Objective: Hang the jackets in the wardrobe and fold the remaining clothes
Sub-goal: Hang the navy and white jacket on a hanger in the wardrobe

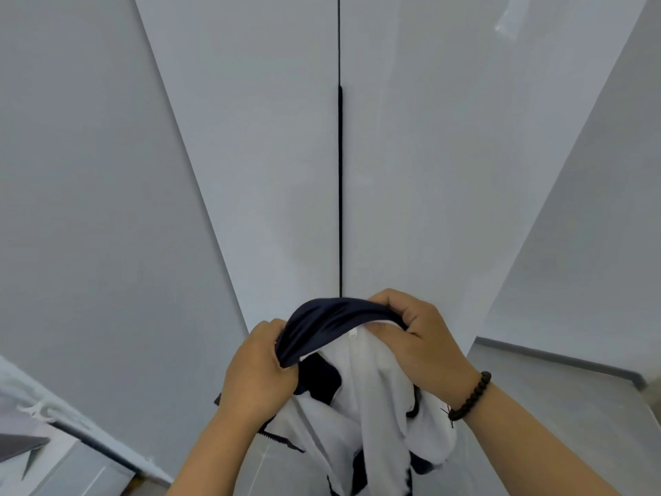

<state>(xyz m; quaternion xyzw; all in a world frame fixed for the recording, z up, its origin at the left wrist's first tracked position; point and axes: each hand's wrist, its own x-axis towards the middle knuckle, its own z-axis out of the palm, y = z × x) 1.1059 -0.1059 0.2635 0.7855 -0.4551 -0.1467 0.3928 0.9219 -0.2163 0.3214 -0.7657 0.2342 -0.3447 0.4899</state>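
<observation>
A white jacket with a dark navy collar and dark trim hangs down in front of me at the bottom centre. My left hand grips the left end of the collar. My right hand, with a dark bead bracelet on the wrist, grips the right end. The collar arches between the two hands. Behind the jacket stand the pale grey wardrobe doors, both shut, with a dark vertical gap and handle strip between them. No hanger is in sight.
A grey wall panel runs along the left and another along the right. The grey floor with a skirting edge shows at the lower right. A pale surface with a dark object sits at the lower left.
</observation>
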